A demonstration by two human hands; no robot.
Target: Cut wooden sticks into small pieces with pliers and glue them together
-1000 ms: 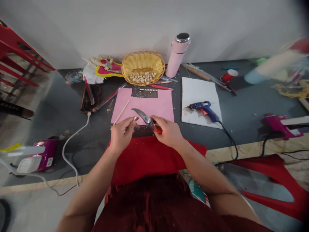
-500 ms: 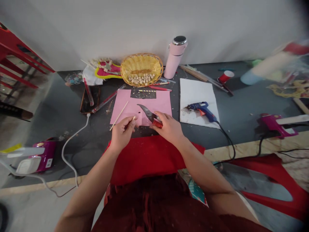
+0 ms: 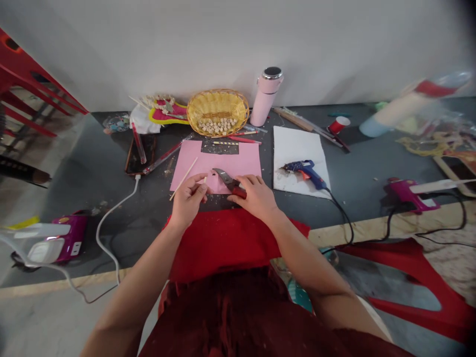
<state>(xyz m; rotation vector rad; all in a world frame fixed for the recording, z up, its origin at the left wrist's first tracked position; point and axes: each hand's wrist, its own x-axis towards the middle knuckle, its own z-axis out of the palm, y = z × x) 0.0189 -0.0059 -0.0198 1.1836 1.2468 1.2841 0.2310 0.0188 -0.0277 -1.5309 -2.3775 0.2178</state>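
My left hand (image 3: 188,201) pinches a short pale stick (image 3: 205,180) between thumb and fingers, over the lower part of a pink sheet (image 3: 245,161). My right hand (image 3: 256,197) is wrapped round the red handles of pruning shears (image 3: 225,179). Their curved dark blades point left towards my left hand, and a gap separates them from the short stick. A longer thin stick (image 3: 183,178) lies slanted on the left part of the sheet. Behind the sheet, a yellow wicker basket (image 3: 218,101) holds several small pale pieces (image 3: 216,125).
A blue glue gun (image 3: 305,170) rests on a white board (image 3: 299,140) to the right. A pink bottle (image 3: 265,96) stands beside the basket. On the left are a phone (image 3: 140,153) with a white cable and a purple device (image 3: 70,235). Red cloth (image 3: 230,243) covers my lap.
The shears have turned slightly, their blades lower and nearer my left hand. The stick in my left hand now points more upright. The whole view has shifted a little.
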